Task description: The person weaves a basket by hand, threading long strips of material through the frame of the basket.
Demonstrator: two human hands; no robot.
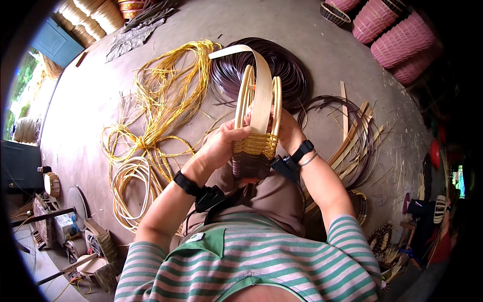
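Note:
A small partly woven basket frame [255, 145] stands before my lap, with pale rod hoops [276, 103] rising on both sides. Gold cord is woven around its upper part and dark brown strand around its lower part. From between the hoops a wide pale flat strip [262, 93] rises, and its free end curls over to the left. My left hand [221, 145] is closed on the frame's left side, thumb by the foot of the strip. Around the right side my right hand [288, 132] is closed too, its fingertips mostly hidden behind the hoops.
Beyond the frame lies a dark coil of strand [289, 70]. Tangled gold cord [168, 88] and a pale rod coil [132, 189] spread at left; flat strips [352, 133] lie at right. Stacked pink baskets [402, 40] stand far right, tools and a fan [78, 206] lower left.

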